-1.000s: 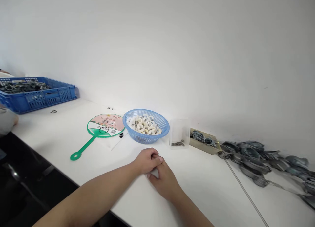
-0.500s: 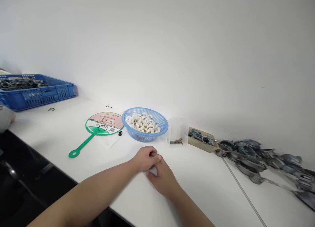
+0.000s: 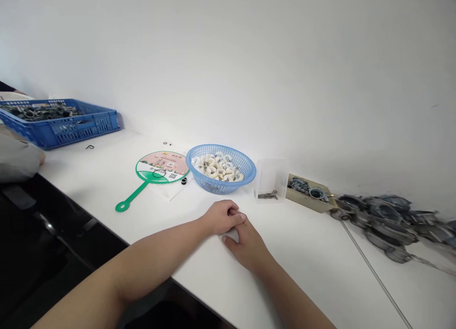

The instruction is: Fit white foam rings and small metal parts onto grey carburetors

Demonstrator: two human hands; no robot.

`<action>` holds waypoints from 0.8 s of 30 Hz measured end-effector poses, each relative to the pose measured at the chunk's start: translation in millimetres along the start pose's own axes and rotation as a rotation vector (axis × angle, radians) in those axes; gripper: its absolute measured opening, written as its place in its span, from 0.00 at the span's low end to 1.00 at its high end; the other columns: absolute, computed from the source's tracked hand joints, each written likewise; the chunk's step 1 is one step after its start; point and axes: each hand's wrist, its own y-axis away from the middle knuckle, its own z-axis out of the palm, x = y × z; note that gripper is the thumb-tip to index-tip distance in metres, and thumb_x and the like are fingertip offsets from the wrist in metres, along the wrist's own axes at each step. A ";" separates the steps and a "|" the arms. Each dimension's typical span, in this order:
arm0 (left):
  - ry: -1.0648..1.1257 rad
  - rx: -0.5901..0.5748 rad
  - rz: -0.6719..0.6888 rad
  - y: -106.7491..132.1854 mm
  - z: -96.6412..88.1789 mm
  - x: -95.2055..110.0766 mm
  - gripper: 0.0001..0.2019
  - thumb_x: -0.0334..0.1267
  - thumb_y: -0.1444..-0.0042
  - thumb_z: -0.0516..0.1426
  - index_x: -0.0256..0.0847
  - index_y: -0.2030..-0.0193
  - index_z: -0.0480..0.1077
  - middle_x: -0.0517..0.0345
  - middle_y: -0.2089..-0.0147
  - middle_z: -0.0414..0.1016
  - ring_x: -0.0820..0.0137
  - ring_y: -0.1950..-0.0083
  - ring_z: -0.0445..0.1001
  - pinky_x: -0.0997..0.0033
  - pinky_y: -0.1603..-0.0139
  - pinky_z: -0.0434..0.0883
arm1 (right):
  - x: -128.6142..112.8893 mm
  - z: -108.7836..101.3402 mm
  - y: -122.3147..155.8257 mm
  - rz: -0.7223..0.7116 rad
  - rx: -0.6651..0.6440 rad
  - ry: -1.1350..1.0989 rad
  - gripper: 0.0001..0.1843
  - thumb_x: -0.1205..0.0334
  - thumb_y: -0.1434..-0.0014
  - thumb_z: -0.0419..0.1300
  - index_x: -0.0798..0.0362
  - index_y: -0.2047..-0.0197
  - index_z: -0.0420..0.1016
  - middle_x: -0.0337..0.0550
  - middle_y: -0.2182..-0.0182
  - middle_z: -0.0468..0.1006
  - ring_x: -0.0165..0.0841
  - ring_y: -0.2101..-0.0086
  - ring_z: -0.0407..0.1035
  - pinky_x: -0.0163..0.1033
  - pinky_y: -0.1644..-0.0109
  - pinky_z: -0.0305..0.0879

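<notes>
My left hand (image 3: 221,216) and my right hand (image 3: 249,246) rest together on the white table (image 3: 313,267), near its front edge. The left hand is curled loosely, its fingers lying over the fingers of the right hand. My right hand lies flat, palm down, with its thumb on the tabletop. Neither hand holds anything. Just beyond them stands a round blue plastic basket (image 3: 245,178) filled with several white ring-shaped parts (image 3: 219,167).
Left of the basket lie a green-handled paper fan (image 3: 162,166) and a small black ring (image 3: 184,180). To its right stand a clear plastic cup (image 3: 270,179) and a cardboard tray (image 3: 309,201), then grey metal castings (image 3: 384,219) and a thin rod (image 3: 374,276). At far left are a blue crate (image 3: 71,127) and another person's sleeve (image 3: 17,153).
My hands stay clasped in the same pose. The view has shifted, so everything on the table sits a little further right and higher in the frame.
</notes>
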 end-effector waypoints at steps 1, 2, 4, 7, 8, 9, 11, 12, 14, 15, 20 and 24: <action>-0.005 0.002 0.003 0.0 -0.7 0.3 0.18 0.50 0.50 0.56 0.40 0.57 0.71 0.56 0.59 0.75 0.66 0.58 0.72 0.67 0.56 0.70 | 0.2 0.5 -0.4 0.000 -0.001 0.001 0.28 0.65 0.51 0.57 0.52 0.45 0.64 0.49 0.48 0.68 0.43 0.47 0.62 0.50 0.44 0.61; -0.008 0.009 0.008 0.2 -1.1 0.5 0.18 0.49 0.50 0.55 0.40 0.58 0.71 0.56 0.60 0.75 0.66 0.58 0.72 0.67 0.56 0.70 | 0.1 1.1 -0.6 0.004 0.000 0.002 0.28 0.65 0.51 0.57 0.52 0.45 0.64 0.49 0.48 0.68 0.43 0.47 0.62 0.49 0.44 0.61; -0.003 0.030 0.018 1.6 -0.6 0.8 0.16 0.48 0.50 0.56 0.40 0.59 0.72 0.56 0.61 0.76 0.66 0.59 0.73 0.67 0.57 0.70 | -1.4 1.5 0.6 0.012 0.009 0.002 0.29 0.66 0.52 0.58 0.50 0.44 0.63 0.49 0.47 0.68 0.44 0.47 0.62 0.49 0.44 0.61; 0.040 0.034 0.019 7.3 2.4 0.8 0.15 0.47 0.50 0.55 0.40 0.61 0.72 0.54 0.64 0.76 0.64 0.62 0.73 0.65 0.59 0.71 | -7.9 0.5 6.7 -0.021 0.030 -0.011 0.29 0.65 0.52 0.60 0.48 0.45 0.63 0.49 0.48 0.68 0.44 0.48 0.62 0.50 0.44 0.62; 0.063 0.025 0.017 9.8 3.6 0.4 0.16 0.48 0.50 0.54 0.39 0.61 0.72 0.53 0.65 0.76 0.63 0.62 0.73 0.64 0.60 0.71 | -10.6 0.1 9.4 -0.049 0.028 -0.019 0.28 0.64 0.51 0.60 0.48 0.46 0.64 0.48 0.48 0.68 0.43 0.49 0.63 0.50 0.45 0.62; 0.087 0.012 0.017 12.3 4.5 -0.3 0.17 0.49 0.49 0.54 0.39 0.61 0.72 0.52 0.65 0.76 0.63 0.62 0.73 0.63 0.60 0.70 | -13.2 -0.2 12.0 -0.070 0.023 -0.024 0.26 0.64 0.51 0.60 0.48 0.47 0.65 0.48 0.49 0.69 0.42 0.49 0.64 0.49 0.46 0.63; 0.123 -0.022 0.007 16.2 5.8 -2.9 0.18 0.51 0.50 0.54 0.38 0.60 0.71 0.52 0.64 0.76 0.61 0.61 0.73 0.62 0.59 0.70 | -16.7 -0.1 16.1 -0.034 0.015 0.015 0.25 0.61 0.50 0.60 0.47 0.47 0.65 0.45 0.50 0.70 0.39 0.51 0.66 0.44 0.49 0.65; 0.135 -0.033 -0.004 17.6 6.2 -4.5 0.19 0.52 0.50 0.54 0.38 0.60 0.71 0.52 0.63 0.76 0.61 0.61 0.73 0.62 0.58 0.70 | -17.6 0.3 17.5 -0.017 0.011 0.035 0.26 0.60 0.50 0.61 0.47 0.47 0.64 0.44 0.49 0.69 0.38 0.51 0.66 0.43 0.49 0.65; 0.094 -0.076 -0.058 19.3 6.3 -7.3 0.21 0.55 0.51 0.53 0.39 0.59 0.70 0.54 0.62 0.76 0.60 0.59 0.73 0.62 0.57 0.69 | -17.9 1.6 19.1 0.001 -0.017 0.077 0.30 0.57 0.52 0.63 0.49 0.45 0.63 0.47 0.48 0.68 0.41 0.51 0.65 0.46 0.49 0.65; 0.089 -0.090 -0.068 20.0 6.3 -8.3 0.22 0.55 0.51 0.53 0.40 0.58 0.70 0.54 0.60 0.76 0.60 0.57 0.73 0.62 0.55 0.69 | -17.8 2.2 19.6 0.012 -0.032 0.097 0.31 0.56 0.52 0.63 0.50 0.45 0.63 0.48 0.49 0.68 0.41 0.52 0.65 0.46 0.49 0.65; 0.060 -0.101 -0.087 22.8 5.7 -9.0 0.22 0.56 0.50 0.53 0.40 0.57 0.70 0.56 0.58 0.76 0.62 0.56 0.73 0.65 0.54 0.69 | -18.0 4.3 20.3 0.064 -0.086 0.091 0.30 0.53 0.50 0.63 0.48 0.45 0.62 0.45 0.51 0.69 0.40 0.53 0.65 0.46 0.52 0.65; 0.046 -0.109 -0.088 24.0 4.9 -8.6 0.22 0.56 0.50 0.53 0.41 0.58 0.70 0.57 0.59 0.77 0.61 0.56 0.74 0.66 0.56 0.70 | -18.8 4.8 20.6 0.072 -0.095 0.071 0.29 0.53 0.50 0.63 0.49 0.45 0.62 0.45 0.51 0.68 0.40 0.53 0.65 0.46 0.52 0.65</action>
